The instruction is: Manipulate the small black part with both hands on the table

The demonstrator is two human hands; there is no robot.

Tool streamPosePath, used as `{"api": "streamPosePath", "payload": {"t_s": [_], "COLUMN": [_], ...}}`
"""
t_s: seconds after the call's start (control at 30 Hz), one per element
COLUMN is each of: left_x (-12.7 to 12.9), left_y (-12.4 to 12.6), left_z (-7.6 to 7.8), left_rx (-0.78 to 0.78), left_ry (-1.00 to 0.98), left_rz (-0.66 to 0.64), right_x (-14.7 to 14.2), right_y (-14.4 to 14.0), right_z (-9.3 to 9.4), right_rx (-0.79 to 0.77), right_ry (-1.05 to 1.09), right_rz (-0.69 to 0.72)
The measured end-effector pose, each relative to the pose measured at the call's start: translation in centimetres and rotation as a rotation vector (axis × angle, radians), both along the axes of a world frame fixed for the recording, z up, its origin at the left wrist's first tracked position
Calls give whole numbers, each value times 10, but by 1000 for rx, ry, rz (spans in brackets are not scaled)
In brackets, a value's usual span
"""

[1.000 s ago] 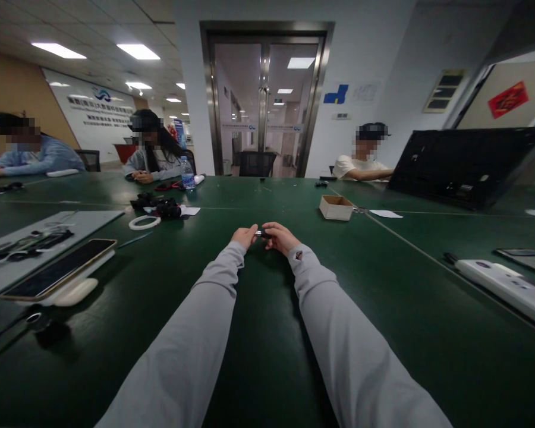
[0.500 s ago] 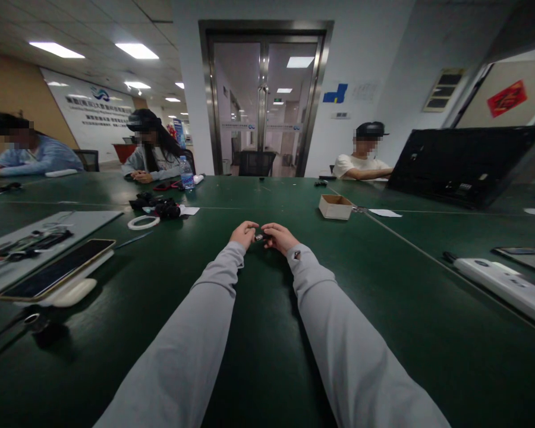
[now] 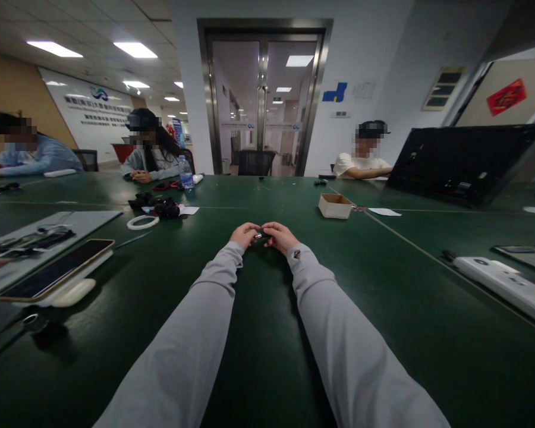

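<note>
Two hands meet on one small dark part, which I hold between them, just above the green counter and straight in front of me, at full arm reach. The part is too small to name; I see only a dark body with a little bright, metallic spot. Its long axis seems to run left to right, from one hand toward the other, so each hand has one end of it. My left hand pinches the left end with curled fingers, narrow and closed on the part. My right hand closes on the right end in the same way, its fingers bent over the top. Neither hand is clearly nearer; the part lies in the middle between them, and both wrists rest low near the counter.

Further out, a small cardboard box stands to the right and beyond my hands, well apart from them. To the left lies a white ring, and behind it a heap of black parts. Near my left elbow a phone lies on a white case. On the far right a white device lies flat. Three other people sit at the far side of the counter, their hands well apart from mine.
</note>
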State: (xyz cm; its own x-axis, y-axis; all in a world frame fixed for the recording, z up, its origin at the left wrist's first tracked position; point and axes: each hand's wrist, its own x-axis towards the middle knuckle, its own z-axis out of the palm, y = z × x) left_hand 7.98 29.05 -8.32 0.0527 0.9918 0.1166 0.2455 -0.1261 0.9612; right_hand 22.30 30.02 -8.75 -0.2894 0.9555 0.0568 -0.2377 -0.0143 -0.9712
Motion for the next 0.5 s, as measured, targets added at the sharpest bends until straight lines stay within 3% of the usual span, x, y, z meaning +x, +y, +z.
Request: {"api": "streamPosePath", "payload": {"t_s": [0.5], "left_x": [-1], "left_y": [-2], "left_z": [0], "left_rx": [-40], "left_ry": [-182], "left_rz": [-18], "right_x": [0], "right_y": [-1], "right_z": [-1], "right_rx": [46], "right_ry": [9], "right_rz": [-10]}}
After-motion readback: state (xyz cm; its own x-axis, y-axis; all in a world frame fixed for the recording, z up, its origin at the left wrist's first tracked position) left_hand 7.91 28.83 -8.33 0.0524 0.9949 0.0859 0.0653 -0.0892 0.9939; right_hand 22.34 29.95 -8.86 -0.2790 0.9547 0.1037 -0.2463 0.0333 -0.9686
